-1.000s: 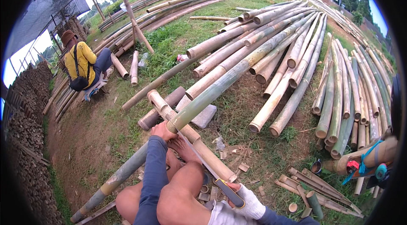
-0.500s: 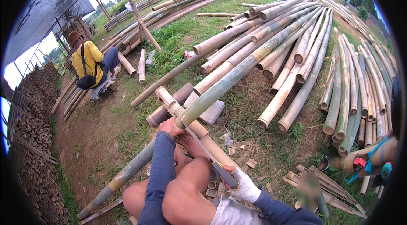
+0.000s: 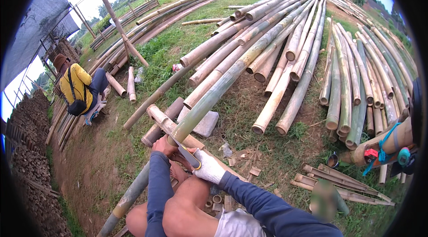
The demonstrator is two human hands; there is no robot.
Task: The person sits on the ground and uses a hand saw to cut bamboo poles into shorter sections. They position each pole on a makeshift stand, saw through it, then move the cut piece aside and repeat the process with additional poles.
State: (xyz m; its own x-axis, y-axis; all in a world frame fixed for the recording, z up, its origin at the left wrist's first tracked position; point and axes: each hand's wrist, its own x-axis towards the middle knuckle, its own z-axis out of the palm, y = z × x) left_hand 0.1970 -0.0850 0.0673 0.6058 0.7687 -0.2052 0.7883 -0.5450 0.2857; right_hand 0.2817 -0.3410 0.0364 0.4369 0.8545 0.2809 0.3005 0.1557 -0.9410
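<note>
A long green bamboo pole (image 3: pixel 203 111) runs diagonally from the lower left up to the pile. My bare left hand (image 3: pixel 164 146) is closed around it, close beside the saw blade. In my white-gloved right hand (image 3: pixel 208 168) is a hand saw (image 3: pixel 190 157) with a grey and yellow handle. Its blade lies against the pole just right of my left hand; most of the blade is hidden by the pole. Under the pole, a pale notched bamboo length (image 3: pixel 160 118) lies crosswise. My bent bare legs are below the pole.
A thick brown bamboo piece (image 3: pixel 151 136) and a pale stone block (image 3: pixel 206 124) lie beyond. Large piles of bamboo poles (image 3: pixel 285 118) fill the right. Split strips (image 3: pixel 343 183) and offcuts lie near my legs. A person in a yellow top (image 3: pixel 79 84) sits at left.
My right hand has pushed the saw up and left, so its handle is now close to the pole. My left hand still grips the pole. The whole view has shifted slightly.
</note>
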